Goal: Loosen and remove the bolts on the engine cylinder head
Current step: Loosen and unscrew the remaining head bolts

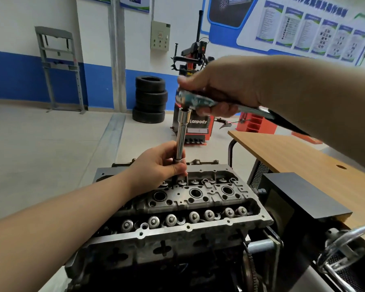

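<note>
The grey engine cylinder head (177,232) sits on a stand in front of me, with rows of valve springs and round spark plug wells on top. A chrome ratchet wrench (198,101) carries a long chrome socket extension (182,135) that stands nearly upright over the head's far row. My right hand (223,87) grips the ratchet head from above. My left hand (162,163) pinches the lower end of the extension where it meets a dark shaft (175,178) going down into the head. The bolt itself is hidden by my fingers.
A wooden table (303,157) stands to the right, with a black box (299,192) at its near end. A chrome handle (350,245) juts at the lower right. Behind are a red tyre changer (192,127), stacked tyres (150,100) and a grey rack (59,68).
</note>
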Demonstrator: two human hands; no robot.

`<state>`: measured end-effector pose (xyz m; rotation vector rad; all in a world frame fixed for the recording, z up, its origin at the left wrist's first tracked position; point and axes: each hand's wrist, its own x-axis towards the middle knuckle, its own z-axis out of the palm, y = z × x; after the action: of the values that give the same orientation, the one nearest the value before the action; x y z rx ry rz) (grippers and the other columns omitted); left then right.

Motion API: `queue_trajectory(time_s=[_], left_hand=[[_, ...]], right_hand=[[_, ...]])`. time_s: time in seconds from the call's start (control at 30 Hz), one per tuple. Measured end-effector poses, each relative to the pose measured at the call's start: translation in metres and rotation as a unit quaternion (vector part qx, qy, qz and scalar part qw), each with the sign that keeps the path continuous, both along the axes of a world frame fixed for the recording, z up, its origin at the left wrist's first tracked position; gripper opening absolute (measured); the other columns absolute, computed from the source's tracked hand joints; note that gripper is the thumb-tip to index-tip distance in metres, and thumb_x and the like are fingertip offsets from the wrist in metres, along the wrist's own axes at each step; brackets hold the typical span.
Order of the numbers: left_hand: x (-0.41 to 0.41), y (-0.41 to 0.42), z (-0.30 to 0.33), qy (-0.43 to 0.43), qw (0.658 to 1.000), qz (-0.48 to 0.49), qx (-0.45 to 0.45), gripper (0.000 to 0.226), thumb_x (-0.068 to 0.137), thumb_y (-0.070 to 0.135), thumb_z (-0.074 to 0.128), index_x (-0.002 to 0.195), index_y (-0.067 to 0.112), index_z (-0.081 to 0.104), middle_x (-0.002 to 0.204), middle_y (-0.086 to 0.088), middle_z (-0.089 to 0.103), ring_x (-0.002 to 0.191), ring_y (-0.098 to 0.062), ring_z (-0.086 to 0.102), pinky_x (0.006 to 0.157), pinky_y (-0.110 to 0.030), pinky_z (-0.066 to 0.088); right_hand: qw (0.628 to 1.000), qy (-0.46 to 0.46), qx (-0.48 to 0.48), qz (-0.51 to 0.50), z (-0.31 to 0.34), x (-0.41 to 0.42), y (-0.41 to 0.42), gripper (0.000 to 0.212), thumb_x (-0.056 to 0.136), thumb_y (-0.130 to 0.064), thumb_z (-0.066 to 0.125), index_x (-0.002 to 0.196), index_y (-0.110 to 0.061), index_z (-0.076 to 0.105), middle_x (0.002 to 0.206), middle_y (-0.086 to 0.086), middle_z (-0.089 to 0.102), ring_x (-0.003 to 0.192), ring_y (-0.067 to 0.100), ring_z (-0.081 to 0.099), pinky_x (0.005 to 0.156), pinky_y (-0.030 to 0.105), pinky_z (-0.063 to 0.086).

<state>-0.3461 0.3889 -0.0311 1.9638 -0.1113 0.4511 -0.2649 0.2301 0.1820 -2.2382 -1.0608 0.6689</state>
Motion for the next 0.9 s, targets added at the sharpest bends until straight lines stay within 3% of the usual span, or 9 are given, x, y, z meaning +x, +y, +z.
queue_trajectory(time_s=[0.13,0.27,0.33,0.43,0.53,0.63,0.7,0.77,0.9], left_hand=[[0.000,0.000,0.001,-0.001,1.000,0.009,0.006,0.017,0.100,0.002,0.067,0.115,0.007,0.061,0.105,-0.017,0.074,0.096,-0.024,0.079,0.088,-0.029,0.063],[0.000,-0.003,0.000,0.008,1.000,0.017,0.023,0.018,0.101,0.004,0.067,0.117,0.010,0.060,0.105,-0.015,0.074,0.095,-0.023,0.079,0.090,-0.032,0.063],[0.000,-0.003,0.000,0.011,0.999,0.022,0.022,0.019,0.101,0.003,0.066,0.118,0.008,0.060,0.106,-0.018,0.073,0.094,-0.024,0.079,0.092,-0.037,0.064],[0.001,-0.005,0.002,0.007,0.999,0.033,0.018,0.019,0.101,0.003,0.066,0.119,0.004,0.059,0.104,-0.021,0.073,0.093,-0.026,0.079,0.093,-0.041,0.063],[0.002,-0.005,0.002,0.010,0.999,0.035,0.009,0.019,0.102,0.002,0.065,0.120,0.002,0.058,0.104,-0.025,0.072,0.094,-0.029,0.079,0.094,-0.045,0.062],[0.003,-0.005,0.000,0.012,0.999,0.029,0.006,0.018,0.102,0.002,0.065,0.119,0.004,0.058,0.105,-0.026,0.071,0.094,-0.029,0.079,0.095,-0.047,0.062],[0.003,-0.003,-0.001,0.011,1.000,0.028,0.007,0.017,0.102,0.003,0.065,0.117,0.006,0.059,0.104,-0.024,0.071,0.095,-0.029,0.079,0.096,-0.049,0.062],[0.005,-0.001,-0.002,0.010,0.999,0.026,0.015,0.017,0.102,0.005,0.066,0.117,0.009,0.060,0.102,-0.020,0.072,0.095,-0.028,0.079,0.095,-0.048,0.063],[0.007,0.001,-0.003,0.008,1.000,0.023,0.013,0.018,0.101,0.007,0.067,0.117,0.011,0.060,0.102,-0.016,0.072,0.095,-0.028,0.079,0.093,-0.044,0.064]], right_hand=[[0.993,-0.026,0.117,-0.018,0.027,0.023,0.004,0.041,0.111,-0.050,0.036,0.093,-0.017,0.052,0.076,0.001,0.042,0.050,0.006,0.033,0.045,0.015,0.029],[0.981,-0.101,0.158,-0.042,0.001,0.045,-0.015,0.037,0.107,-0.048,0.055,0.113,-0.013,0.067,0.083,0.003,0.070,0.055,0.012,0.058,0.052,0.025,0.048],[0.977,-0.158,0.130,-0.064,-0.035,0.061,-0.031,0.031,0.105,-0.048,0.060,0.123,-0.026,0.073,0.094,0.002,0.076,0.068,0.013,0.067,0.062,0.031,0.055],[0.964,-0.248,0.045,-0.089,-0.089,0.100,-0.051,0.031,0.104,-0.050,0.058,0.131,-0.040,0.070,0.106,0.000,0.075,0.078,0.014,0.064,0.071,0.032,0.055],[0.951,-0.292,0.009,-0.101,-0.136,0.143,-0.078,0.029,0.103,-0.047,0.063,0.130,-0.043,0.072,0.118,-0.010,0.072,0.095,0.012,0.064,0.084,0.025,0.051],[0.911,-0.391,-0.016,-0.128,-0.180,0.186,-0.112,0.026,0.106,-0.044,0.059,0.128,-0.044,0.071,0.107,-0.017,0.063,0.090,0.009,0.054,0.078,0.015,0.039],[0.914,-0.367,-0.003,-0.172,-0.208,0.213,-0.132,0.028,0.107,-0.038,0.059,0.133,-0.037,0.070,0.105,-0.009,0.059,0.097,0.021,0.059,0.083,0.027,0.038],[0.914,-0.345,0.020,-0.210,-0.232,0.234,-0.147,0.032,0.107,-0.029,0.060,0.137,-0.030,0.069,0.096,-0.012,0.052,0.103,0.028,0.060,0.085,0.027,0.034],[0.903,-0.369,-0.031,-0.220,-0.269,0.251,-0.168,0.036,0.107,-0.027,0.057,0.142,-0.036,0.063,0.095,-0.017,0.048,0.085,0.011,0.053,0.072,0.020,0.039]])
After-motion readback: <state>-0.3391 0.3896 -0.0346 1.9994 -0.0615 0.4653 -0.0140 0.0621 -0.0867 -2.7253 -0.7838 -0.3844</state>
